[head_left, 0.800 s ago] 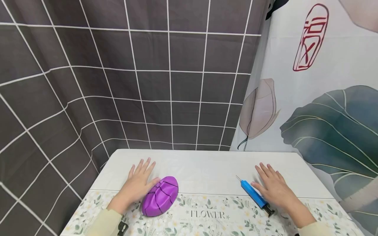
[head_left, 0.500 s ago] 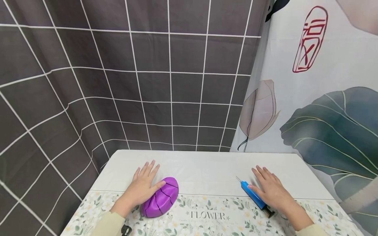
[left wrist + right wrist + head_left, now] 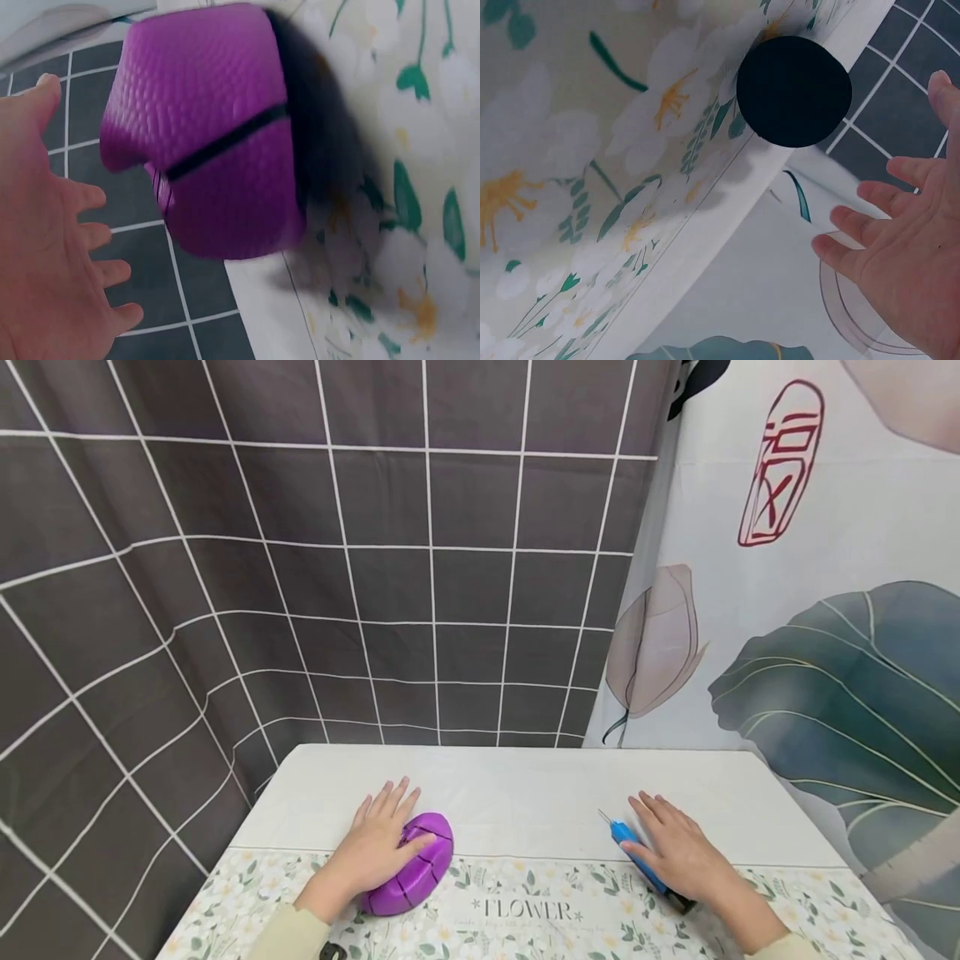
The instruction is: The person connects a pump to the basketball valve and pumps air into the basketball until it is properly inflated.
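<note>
A deflated purple ball (image 3: 420, 877) with black lines, caved in on one side, lies on the table at left in the head view. My left hand (image 3: 382, 847) is above its left part, fingers stretched out and thumb over it. The left wrist view shows the ball's pebbled skin (image 3: 217, 127) apart from the palm (image 3: 52, 247). At right, a blue hand pump (image 3: 637, 856) with a thin needle lies slanted. My right hand (image 3: 682, 852) is over it with fingers extended, hiding part of its barrel. In the right wrist view, the pump's round black end (image 3: 795, 91) shows apart from the fingers.
The table has a white cloth (image 3: 510, 793) at the back and a flowered cloth (image 3: 525, 935) printed "FLOWER" in front. A dark grid curtain (image 3: 472, 577) hangs behind and at left. A white curtain (image 3: 720, 527) with leaf prints hangs at right.
My left hand has moved right, farther over the purple ball. My right hand has moved left over the pump and covers more of it. Ball and pump lie where they were.
</note>
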Motion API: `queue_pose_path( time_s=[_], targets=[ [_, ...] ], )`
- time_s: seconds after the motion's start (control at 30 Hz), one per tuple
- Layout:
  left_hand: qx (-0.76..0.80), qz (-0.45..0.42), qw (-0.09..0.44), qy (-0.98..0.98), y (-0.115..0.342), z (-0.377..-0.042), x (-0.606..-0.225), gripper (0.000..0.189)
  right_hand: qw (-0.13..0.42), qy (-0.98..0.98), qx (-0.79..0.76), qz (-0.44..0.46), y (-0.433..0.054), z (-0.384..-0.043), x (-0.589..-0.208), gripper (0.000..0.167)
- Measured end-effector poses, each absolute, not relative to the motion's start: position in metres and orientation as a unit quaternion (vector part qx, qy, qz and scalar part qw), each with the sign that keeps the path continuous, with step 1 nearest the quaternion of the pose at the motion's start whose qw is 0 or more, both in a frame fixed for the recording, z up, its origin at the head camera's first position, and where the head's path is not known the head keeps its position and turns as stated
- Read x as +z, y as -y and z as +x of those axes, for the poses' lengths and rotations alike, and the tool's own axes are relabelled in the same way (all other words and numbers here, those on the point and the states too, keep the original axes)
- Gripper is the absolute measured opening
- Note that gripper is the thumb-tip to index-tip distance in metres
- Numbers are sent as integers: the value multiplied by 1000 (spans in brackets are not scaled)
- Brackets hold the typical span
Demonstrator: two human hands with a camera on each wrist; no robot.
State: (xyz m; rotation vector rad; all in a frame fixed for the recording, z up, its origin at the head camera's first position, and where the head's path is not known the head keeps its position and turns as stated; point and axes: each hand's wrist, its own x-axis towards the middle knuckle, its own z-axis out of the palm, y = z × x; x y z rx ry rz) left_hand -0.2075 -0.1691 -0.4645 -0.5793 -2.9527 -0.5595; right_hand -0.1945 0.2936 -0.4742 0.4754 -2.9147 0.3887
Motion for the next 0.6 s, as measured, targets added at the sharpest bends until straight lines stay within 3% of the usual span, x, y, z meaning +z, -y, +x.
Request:
queue_pose_path(
  time_s=[0.33, 0.6],
  targets=[
    [-177, -188, 35, 965, 154, -202, -469, 83, 62, 978, 126, 156, -289, -195, -478, 70],
    [-191, -153, 16, 969, 144, -200, -472, 88, -4, 980, 141, 140, -290, -199, -481, 73]
  ],
)
